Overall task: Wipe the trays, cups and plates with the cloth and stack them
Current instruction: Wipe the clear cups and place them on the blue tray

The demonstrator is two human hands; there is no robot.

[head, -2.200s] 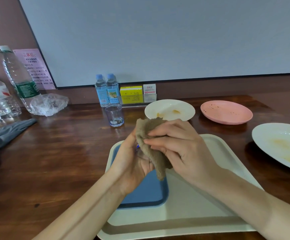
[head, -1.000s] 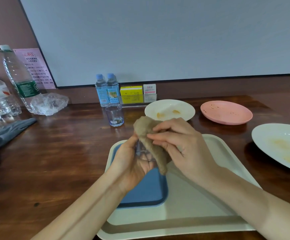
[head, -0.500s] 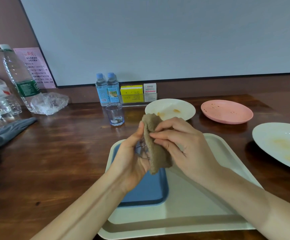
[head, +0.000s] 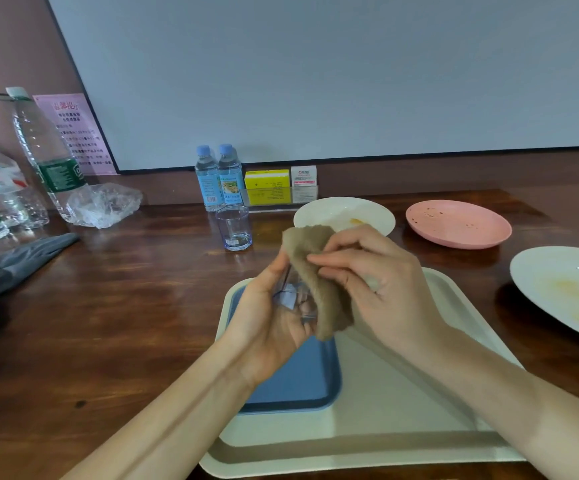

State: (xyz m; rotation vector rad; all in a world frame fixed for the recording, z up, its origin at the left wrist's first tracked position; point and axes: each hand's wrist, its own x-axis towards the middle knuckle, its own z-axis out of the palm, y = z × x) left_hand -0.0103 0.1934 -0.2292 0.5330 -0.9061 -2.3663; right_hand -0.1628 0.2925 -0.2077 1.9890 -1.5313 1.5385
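Note:
My left hand grips a clear glass cup on its side above the trays. My right hand pinches a brown cloth draped over the cup's mouth. Below lies a cream tray with a smaller blue tray on its left part. A second clear cup stands upright on the table behind. A stained white plate, a spotted pink plate and a larger stained white plate lie to the right.
Two small water bottles and yellow and white boxes stand by the wall. Large plastic bottles and a crumpled clear bag are at the left, with grey fabric near the table's left edge.
The cup has turned in my left hand and more of its glass shows. My right hand has shifted the cloth up and to the right over the cup.

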